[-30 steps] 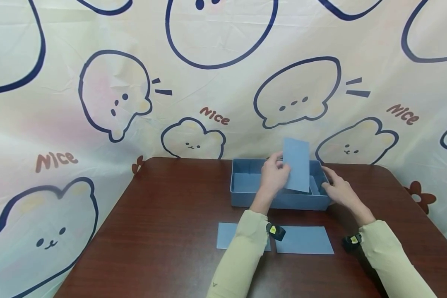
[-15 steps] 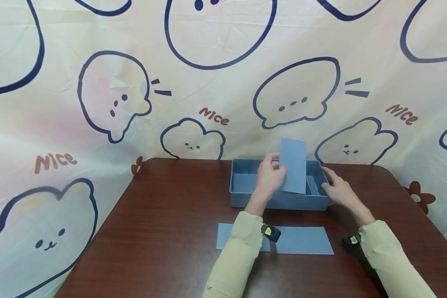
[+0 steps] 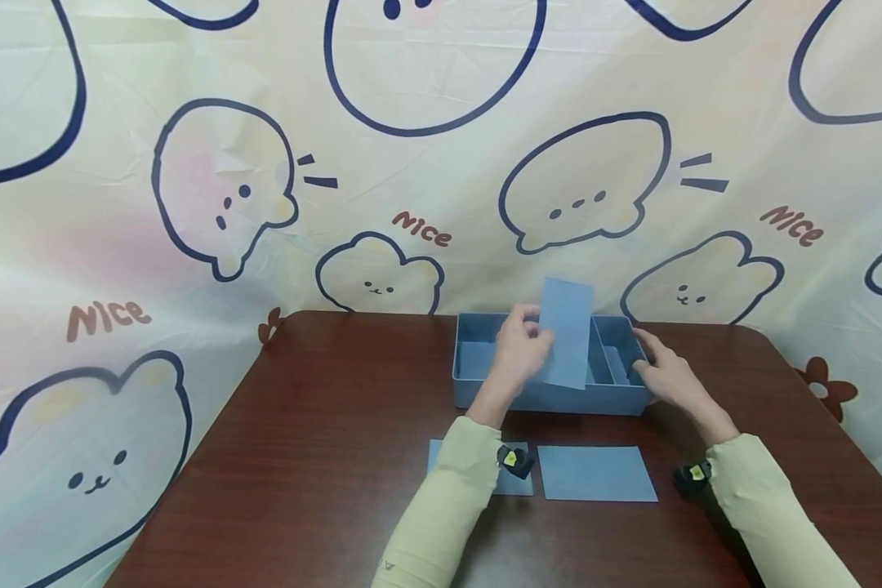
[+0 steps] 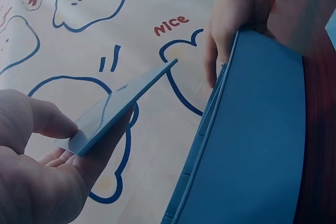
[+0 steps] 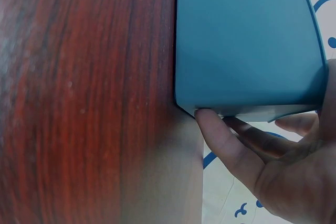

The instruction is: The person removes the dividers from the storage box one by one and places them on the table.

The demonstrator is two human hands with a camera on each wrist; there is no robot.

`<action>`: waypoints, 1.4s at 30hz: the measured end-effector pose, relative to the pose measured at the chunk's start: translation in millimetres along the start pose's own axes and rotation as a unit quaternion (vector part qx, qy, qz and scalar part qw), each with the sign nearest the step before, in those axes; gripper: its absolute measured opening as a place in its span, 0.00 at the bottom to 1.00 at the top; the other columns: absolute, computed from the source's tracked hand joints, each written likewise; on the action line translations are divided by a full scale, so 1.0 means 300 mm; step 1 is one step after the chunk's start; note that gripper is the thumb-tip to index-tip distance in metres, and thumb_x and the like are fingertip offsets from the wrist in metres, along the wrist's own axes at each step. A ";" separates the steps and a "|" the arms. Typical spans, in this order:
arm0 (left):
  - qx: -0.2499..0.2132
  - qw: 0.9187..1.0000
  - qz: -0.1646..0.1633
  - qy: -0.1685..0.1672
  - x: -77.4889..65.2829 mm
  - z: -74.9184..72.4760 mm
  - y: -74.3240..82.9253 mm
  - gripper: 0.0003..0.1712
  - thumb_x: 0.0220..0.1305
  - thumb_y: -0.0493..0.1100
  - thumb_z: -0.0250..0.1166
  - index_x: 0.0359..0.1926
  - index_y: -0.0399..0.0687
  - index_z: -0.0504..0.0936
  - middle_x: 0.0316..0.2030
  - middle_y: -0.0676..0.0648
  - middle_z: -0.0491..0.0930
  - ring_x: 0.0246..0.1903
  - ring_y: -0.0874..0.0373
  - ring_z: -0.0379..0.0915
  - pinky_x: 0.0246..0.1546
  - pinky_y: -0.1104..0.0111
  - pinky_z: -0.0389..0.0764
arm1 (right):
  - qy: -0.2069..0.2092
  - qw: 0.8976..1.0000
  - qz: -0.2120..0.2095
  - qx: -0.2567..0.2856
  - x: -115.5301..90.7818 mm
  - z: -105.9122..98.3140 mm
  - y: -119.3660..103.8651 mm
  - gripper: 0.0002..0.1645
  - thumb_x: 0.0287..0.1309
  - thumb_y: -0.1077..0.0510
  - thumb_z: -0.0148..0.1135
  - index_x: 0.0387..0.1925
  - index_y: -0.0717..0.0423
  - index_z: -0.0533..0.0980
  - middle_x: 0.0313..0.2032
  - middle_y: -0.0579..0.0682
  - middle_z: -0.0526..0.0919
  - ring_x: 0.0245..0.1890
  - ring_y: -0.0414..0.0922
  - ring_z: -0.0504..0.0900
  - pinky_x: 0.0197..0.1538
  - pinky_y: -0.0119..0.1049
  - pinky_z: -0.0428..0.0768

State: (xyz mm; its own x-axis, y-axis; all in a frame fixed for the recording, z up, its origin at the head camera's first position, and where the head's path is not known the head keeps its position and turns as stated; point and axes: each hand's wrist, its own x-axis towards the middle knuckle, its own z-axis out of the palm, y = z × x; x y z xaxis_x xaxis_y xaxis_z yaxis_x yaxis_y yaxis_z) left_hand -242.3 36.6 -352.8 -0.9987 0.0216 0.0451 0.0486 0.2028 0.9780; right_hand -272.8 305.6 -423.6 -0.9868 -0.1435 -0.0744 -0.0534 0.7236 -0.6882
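Observation:
Upright over the open blue box [image 3: 559, 400], a thin blue rectangular panel [image 3: 566, 327] is pinched at its left edge by my left hand [image 3: 518, 351]. In the left wrist view that panel [image 4: 123, 103] lies between the thumb and the fingers behind it. The panel's lower part overlaps the box's front wall in the head view. My right hand [image 3: 672, 380] grips the box's right end, thumb at the rim and fingers against the end wall [image 5: 252, 113]. Inside the box, a crosswise divider [image 3: 603, 353] stands toward the right side.
Two more blue panels lie flat on the dark wooden table [image 3: 301, 457] in front of the box: the right panel [image 3: 599, 474] shows fully, the left panel [image 3: 514, 482] is partly under my left sleeve. A printed cloth [image 3: 412, 188] hangs behind the table.
My left hand has moved left along the box with the panel, uncovering more of the compartments at the right. The right hand and the box have stayed in place.

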 end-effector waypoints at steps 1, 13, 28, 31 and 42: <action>0.000 1.000 0.000 -0.002 0.000 -0.004 -0.004 0.23 0.67 0.41 0.59 0.63 0.53 0.70 0.57 0.42 0.80 0.54 0.51 0.75 0.53 0.53 0.76 | 0.001 1.000 0.000 0.000 0.000 0.000 -0.001 0.39 0.71 0.58 0.39 0.78 0.52 0.39 0.74 0.72 0.47 0.63 0.78 0.62 0.36 0.52 0.85; 0.014 1.000 -0.001 0.002 -0.008 -0.047 -0.026 0.24 0.67 0.42 0.59 0.63 0.54 0.69 0.59 0.42 0.78 0.56 0.50 0.74 0.53 0.52 0.77 | 0.001 1.000 0.001 -0.003 0.006 0.003 0.006 0.39 0.71 0.58 0.39 0.78 0.52 0.39 0.74 0.72 0.46 0.63 0.79 0.61 0.37 0.55 0.84; 0.026 0.999 0.030 0.000 -0.030 -0.093 -0.052 0.21 0.68 0.42 0.57 0.61 0.50 0.69 0.53 0.40 0.81 0.47 0.51 0.78 0.42 0.59 0.78 | 0.004 1.000 0.002 0.001 0.007 0.005 0.011 0.39 0.71 0.58 0.39 0.78 0.52 0.39 0.73 0.73 0.47 0.62 0.79 0.63 0.34 0.52 0.85; 0.035 0.999 0.030 -0.006 -0.037 -0.105 -0.053 0.21 0.68 0.42 0.56 0.61 0.50 0.68 0.55 0.40 0.80 0.48 0.51 0.78 0.41 0.60 0.78 | 0.002 1.000 0.004 0.002 0.008 0.006 0.011 0.39 0.71 0.58 0.38 0.78 0.51 0.38 0.73 0.73 0.47 0.62 0.79 0.62 0.35 0.52 0.85; 0.053 0.998 0.037 -0.015 -0.053 -0.130 -0.051 0.19 0.69 0.43 0.56 0.60 0.52 0.68 0.51 0.42 0.81 0.44 0.52 0.78 0.39 0.62 0.77 | 0.001 1.000 0.002 0.003 0.007 0.004 0.007 0.39 0.71 0.58 0.38 0.78 0.52 0.39 0.73 0.72 0.47 0.62 0.78 0.62 0.37 0.54 0.85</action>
State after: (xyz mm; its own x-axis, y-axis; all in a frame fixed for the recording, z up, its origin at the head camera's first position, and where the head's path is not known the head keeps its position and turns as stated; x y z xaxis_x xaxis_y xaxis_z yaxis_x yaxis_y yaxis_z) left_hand -227.7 -5.0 -360.7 -0.9916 0.0696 0.1088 0.1249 0.3026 0.9449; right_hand -274.8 305.8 -426.1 -0.9874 -0.1384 -0.0761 -0.0477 0.7205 -0.6918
